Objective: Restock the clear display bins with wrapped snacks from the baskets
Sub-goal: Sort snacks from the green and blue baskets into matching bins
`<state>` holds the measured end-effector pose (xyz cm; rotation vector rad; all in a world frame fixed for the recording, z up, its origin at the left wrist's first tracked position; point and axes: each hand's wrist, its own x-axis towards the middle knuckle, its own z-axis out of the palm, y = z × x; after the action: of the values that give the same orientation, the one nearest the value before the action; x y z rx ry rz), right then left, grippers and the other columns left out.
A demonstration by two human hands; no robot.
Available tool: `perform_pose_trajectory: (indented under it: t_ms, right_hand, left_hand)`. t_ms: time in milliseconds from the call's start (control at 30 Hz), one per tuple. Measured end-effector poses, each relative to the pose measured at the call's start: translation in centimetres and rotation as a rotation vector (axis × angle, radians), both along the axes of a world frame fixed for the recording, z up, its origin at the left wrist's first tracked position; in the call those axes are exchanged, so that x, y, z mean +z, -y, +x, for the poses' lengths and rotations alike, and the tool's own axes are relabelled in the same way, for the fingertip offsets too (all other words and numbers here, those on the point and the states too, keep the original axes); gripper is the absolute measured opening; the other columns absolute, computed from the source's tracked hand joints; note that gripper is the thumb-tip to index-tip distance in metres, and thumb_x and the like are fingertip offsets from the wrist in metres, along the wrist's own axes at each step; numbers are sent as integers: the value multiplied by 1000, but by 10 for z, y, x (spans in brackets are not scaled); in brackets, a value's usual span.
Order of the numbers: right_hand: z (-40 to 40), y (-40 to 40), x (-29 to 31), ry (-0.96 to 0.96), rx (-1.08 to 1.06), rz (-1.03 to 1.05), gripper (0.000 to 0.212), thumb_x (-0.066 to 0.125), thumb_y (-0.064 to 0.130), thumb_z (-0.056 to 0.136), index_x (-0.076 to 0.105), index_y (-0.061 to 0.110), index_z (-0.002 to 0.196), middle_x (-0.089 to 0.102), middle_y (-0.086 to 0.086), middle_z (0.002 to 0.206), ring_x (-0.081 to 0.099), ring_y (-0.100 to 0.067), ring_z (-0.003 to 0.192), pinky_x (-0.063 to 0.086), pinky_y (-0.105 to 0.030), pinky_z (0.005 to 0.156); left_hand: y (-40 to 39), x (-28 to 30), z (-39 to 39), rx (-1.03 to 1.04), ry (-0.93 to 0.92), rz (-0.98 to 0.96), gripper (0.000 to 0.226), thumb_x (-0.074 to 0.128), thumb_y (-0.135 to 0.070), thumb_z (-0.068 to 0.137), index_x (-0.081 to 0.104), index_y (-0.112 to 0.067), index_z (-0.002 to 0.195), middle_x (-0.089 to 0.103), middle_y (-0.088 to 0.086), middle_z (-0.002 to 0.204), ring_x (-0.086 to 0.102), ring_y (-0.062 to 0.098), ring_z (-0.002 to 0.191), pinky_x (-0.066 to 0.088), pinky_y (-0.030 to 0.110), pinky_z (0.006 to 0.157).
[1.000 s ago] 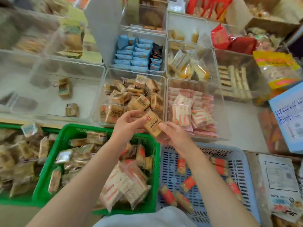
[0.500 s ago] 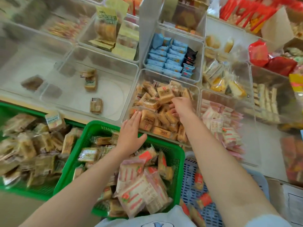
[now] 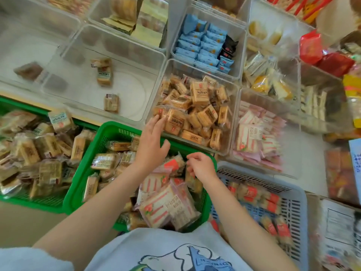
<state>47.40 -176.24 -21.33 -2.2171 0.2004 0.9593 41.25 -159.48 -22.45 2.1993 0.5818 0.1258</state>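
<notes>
Right hand (image 3: 200, 165) withdrawn from bin (image 3: 224, 151) (fingers loosely curled); left hand (image 3: 151, 141) flat.

You have a single view, from a wide-angle camera worn on your head, looking forward and steeply down from close above. Your forearms rise from the bottom edge, with your shirt front (image 3: 162, 251) lowest of all. The green basket (image 3: 109, 133) sits nearest you, and the clear bins (image 3: 230, 137) fill the upper frame, bowed by the lens.

clear bin (image 3: 235, 122) heaped with orange wrapped snacks (image 3: 195, 112), green basket (image 3: 115, 132) seemingly half full
</notes>
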Motion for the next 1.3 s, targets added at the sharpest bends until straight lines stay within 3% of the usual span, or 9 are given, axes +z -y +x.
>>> perform_pose_trajectory:
  t_ms: [133,200,333,533,667,867,967,1167,1300]
  right_hand:
    - [-6,-10,-26,4,54,14,43,57,22,102,50,16,143,56,-4,136,58,-21,112,47,-31,88]
    - [-10,-20,-31,-21,126,-6,50,56,28,101,44,15,148,53,-5,142,56,-21,115,45,-30,91]
    - [-14,-26,-35,-44,172,-13,42,65,30,95,58,12,133,60,-1,122,59,-20,106,50,-33,91]
    - [-2,16,0,108,-24,138,22,70,31,93,61,13,103,63,-4,101,62,-19,87,54,-39,80]
    - [-9,71,21,-87,-298,487,18,68,19,96,60,9,109,64,-11,96,62,-15,69,53,-29,65]
    - [-48,148,0,-258,-897,922,16,59,22,95,61,7,101,57,-9,84,65,-17,70,58,-26,66]
    - [-69,176,-28,-288,-1060,806,22,57,22,101,58,6,116,57,-10,84,65,-18,77,56,-28,71]
    - [-81,189,-82,-286,-1036,324,45,56,6,98,47,5,142,61,-11,112,60,-25,104,51,-32,74]
    - [-76,174,-71,-101,-965,-13,60,72,26,89,49,4,139,58,-15,130,59,-34,115,50,-45,100]
  left_hand:
    - [19,-9,-40,53,-23,0,52,55,-10,95,43,-11,146,33,9,155,23,23,145,21,39,122]
    - [24,-17,-58,21,-131,-8,49,55,-14,96,46,-13,144,44,7,148,35,23,139,29,42,118]
    - [22,-25,-78,-119,-244,102,40,53,-28,99,53,-21,138,60,-2,130,50,17,121,33,36,108]
    - [7,-9,-69,-374,-390,187,44,57,-42,97,54,-23,136,67,-6,117,59,13,100,47,33,93]
    - [13,0,-56,-455,-539,194,45,62,-38,94,52,-25,136,67,-4,113,64,15,94,58,34,83]
    - [27,16,-44,-377,-376,174,39,68,-34,91,61,-22,128,69,2,114,64,21,94,56,36,76]
    - [32,17,-37,-388,-309,174,37,68,-28,92,61,-23,128,67,-2,116,63,20,100,55,34,77]
    - [44,-11,-27,-356,-235,178,55,65,-16,93,46,-19,144,47,8,134,56,25,111,49,33,88]
    - [43,-24,-30,-260,-238,172,73,68,-11,90,31,-15,153,31,17,150,38,35,134,41,42,106]
